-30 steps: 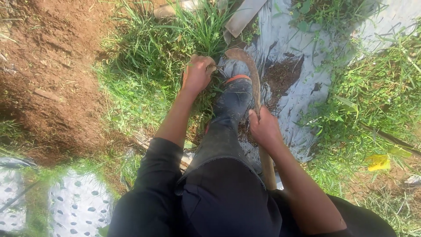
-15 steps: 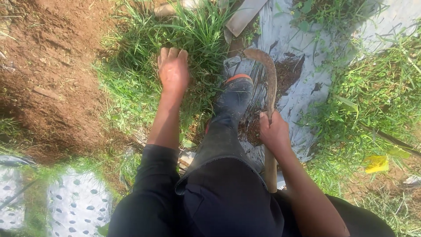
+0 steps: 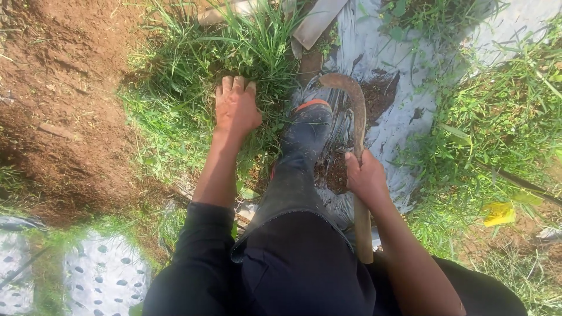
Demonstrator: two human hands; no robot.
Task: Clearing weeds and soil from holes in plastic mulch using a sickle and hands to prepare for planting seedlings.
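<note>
Left hand (image 3: 236, 108) just above centre of the frame, palm down, fingers together and fairly flat, pressed into a clump of grass (image 3: 234, 47); nothing gripped that can be seen, fingertips buried among the blades. Right hand (image 3: 365, 175) right of centre, wrapped tight around the wooden handle of a sickle (image 3: 355, 111). Curved, rusty blade arching up and to the left from the fist, tip near the upper middle of the frame, over the silver plastic sheet (image 3: 404, 64); handle end sticking out below the fist toward the lower centre. Dark rubber boot (image 3: 307, 131) with an orange rim band planted between the two hands, toe at the edge of the grass and the sheet, with a patch of loose dirt beside it. Dark sleeve and dark trousers filling the bottom centre. Bare reddish soil (image 3: 58, 88) across the upper left. Perforated white sheet (image 3: 102, 272) at the lower left corner. More weeds and grass along the right side, with a yellow scrap (image 3: 499, 213) lying among them at the lower right. Flat board or strip (image 3: 319, 20) at the top centre, partly over the sheet.
</note>
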